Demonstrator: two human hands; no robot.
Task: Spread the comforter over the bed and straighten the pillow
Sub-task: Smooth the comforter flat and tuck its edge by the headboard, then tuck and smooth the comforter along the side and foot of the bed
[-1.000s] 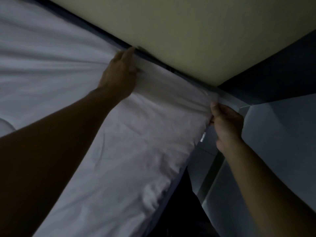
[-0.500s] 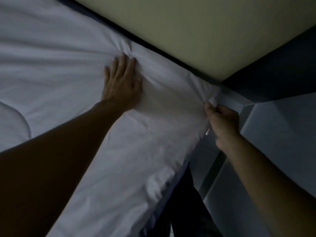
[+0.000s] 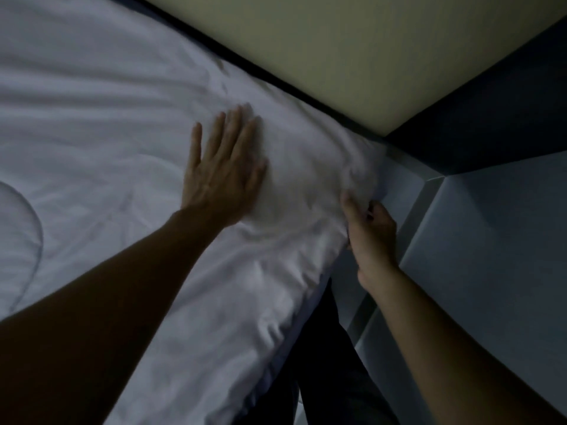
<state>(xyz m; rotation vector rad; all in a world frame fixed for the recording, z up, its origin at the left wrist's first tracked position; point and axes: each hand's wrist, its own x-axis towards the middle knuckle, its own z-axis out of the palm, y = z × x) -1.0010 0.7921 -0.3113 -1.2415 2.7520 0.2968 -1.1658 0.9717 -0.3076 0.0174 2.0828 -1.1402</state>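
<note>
The white comforter covers the bed across the left and middle of the view, with folds fanning out from its far corner. My left hand lies flat and open on it, fingers spread, pressing near that corner. My right hand is shut on the comforter's corner edge where it hangs over the bed's side. No pillow is in view.
A cream wall runs along the bed's far side, with a dark gap between them. A grey padded panel stands at the right. My dark-trousered legs stand between the bed and the panel.
My left hand has slid back from the wall-side edge and flattened on the comforter. My right hand has kept its grip on the corner, and the cloth there looks pulled more taut.
</note>
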